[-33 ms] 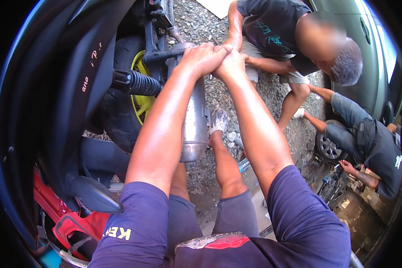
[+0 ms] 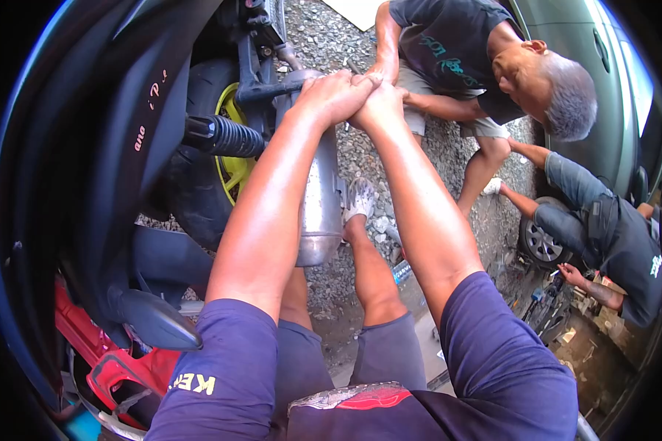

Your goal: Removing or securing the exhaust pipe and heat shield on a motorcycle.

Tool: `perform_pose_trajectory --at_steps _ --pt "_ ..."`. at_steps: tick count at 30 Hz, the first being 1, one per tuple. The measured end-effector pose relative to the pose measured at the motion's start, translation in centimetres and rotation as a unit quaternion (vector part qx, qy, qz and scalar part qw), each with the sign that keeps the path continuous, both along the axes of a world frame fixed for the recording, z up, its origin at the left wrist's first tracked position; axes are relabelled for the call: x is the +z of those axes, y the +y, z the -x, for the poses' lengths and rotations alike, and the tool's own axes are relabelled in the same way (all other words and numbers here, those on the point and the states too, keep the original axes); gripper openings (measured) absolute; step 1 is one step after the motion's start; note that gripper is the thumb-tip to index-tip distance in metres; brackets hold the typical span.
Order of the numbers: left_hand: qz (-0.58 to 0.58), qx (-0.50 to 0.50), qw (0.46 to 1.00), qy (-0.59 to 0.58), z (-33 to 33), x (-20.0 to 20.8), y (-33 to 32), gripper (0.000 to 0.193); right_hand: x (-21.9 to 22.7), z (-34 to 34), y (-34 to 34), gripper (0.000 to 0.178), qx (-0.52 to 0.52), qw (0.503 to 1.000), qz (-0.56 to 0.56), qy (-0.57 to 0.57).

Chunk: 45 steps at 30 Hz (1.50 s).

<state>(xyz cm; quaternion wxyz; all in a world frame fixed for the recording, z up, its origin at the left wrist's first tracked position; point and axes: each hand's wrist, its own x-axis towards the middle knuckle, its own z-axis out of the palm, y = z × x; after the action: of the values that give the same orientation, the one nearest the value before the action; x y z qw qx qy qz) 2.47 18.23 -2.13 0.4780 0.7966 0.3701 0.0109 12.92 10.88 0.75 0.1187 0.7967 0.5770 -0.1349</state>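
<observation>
Out in front, my left hand point(image 2: 335, 97) and my right hand point(image 2: 379, 104) are closed side by side, touching each other. Whatever they grip is hidden by the fingers. They are over the upper end of a silver exhaust muffler point(image 2: 318, 198), next to a motorbike's rear wheel point(image 2: 232, 173) with a yellow-green rim. A dark swingarm bracket point(image 2: 271, 91) reaches toward my left hand. Just beyond my hands, a co-worker's hand point(image 2: 385, 71) and forearm come in close; I cannot tell whether that hand shares the grip.
A coil shock absorber point(image 2: 228, 136) and black body panel point(image 2: 118, 147) flank my left arm. Lower left are red fairing parts point(image 2: 132, 375). The co-worker point(image 2: 463, 55) crouches on gravel beside a green car point(image 2: 581, 37). Another person point(image 2: 603, 228) sits by a loose wheel point(image 2: 543, 239).
</observation>
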Motion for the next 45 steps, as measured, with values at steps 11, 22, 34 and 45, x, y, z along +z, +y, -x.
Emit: perform_pose_trajectory --at_steps 11,22,34,45 --pt "-0.038 0.001 0.999 0.018 -0.4 -0.2 -0.2 0.074 -0.6 -0.6 0.1 0.044 0.035 0.999 0.014 -0.026" --pt "-0.014 -0.025 0.999 0.018 -0.6 1.0 -0.4 0.078 0.8 -0.8 0.3 0.044 0.007 0.999 0.037 0.020" --pt "-0.023 -0.024 0.999 0.015 -0.8 0.1 -0.3 0.082 -0.6 -1.3 0.5 0.046 0.003 0.999 0.033 0.007" --pt "-0.058 -0.026 0.998 0.028 -0.4 -1.2 0.2 0.079 1.4 -0.1 0.8 0.052 -0.016 0.997 0.074 0.028"
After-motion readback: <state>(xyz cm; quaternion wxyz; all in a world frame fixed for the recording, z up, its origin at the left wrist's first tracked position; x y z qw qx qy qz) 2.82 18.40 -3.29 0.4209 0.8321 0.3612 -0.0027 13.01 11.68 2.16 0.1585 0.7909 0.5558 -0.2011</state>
